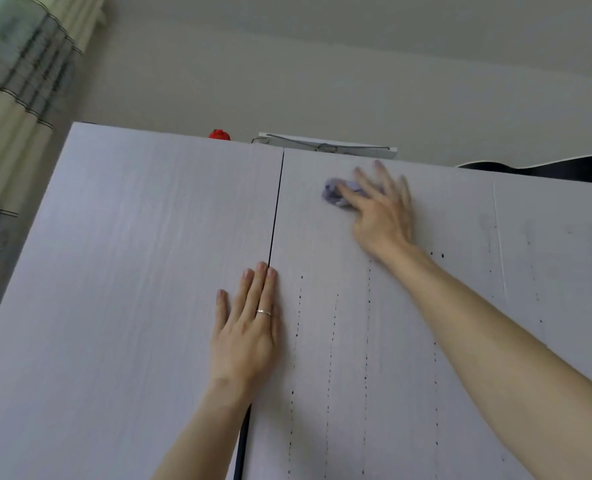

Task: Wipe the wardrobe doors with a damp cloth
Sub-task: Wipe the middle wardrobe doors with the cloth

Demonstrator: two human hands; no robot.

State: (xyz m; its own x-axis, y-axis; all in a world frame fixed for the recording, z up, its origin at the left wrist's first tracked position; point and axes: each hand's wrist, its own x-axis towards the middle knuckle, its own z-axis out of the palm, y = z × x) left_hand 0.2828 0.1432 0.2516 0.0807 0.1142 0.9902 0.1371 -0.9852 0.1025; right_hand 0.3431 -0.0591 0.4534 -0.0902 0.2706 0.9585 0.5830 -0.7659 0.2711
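A: The left hand (244,327) lies flat on the left door (131,271), fingers straight and close together, holding nothing. Its fingertips sit just left of the seam (275,209), the dark gap between the two doors. There is a ring (264,312) on one finger.

B: And right of the seam?

A: Dotted drip trails (366,358) run down the middle door (322,244), several of them side by side.

B: Where is the cloth?

A: Higher up, right of the seam and near the top edge of the middle door. The cloth (336,194) is a small lilac wad. The right hand (381,209) presses it against the panel with fingers stretched out and spread rather than curled round it. That hand is blurred, so the exact finger contact is hard to read.

B: Further right?

A: A third door (557,271), well right of the seam, carries faint grey smudges and a few dark specks.

B: On top of the wardrobe?

A: Left of the seam, a red object (219,135) peeks over the edge. Right of it lies a white flat box (374,152) with a wire hanger (322,147) on it. Far to the right is a black curved shape (547,168); what it is I cannot tell.

B: Behind that?

A: A plain pale wall (322,64), and far left of the seam a striped curtain (17,98).
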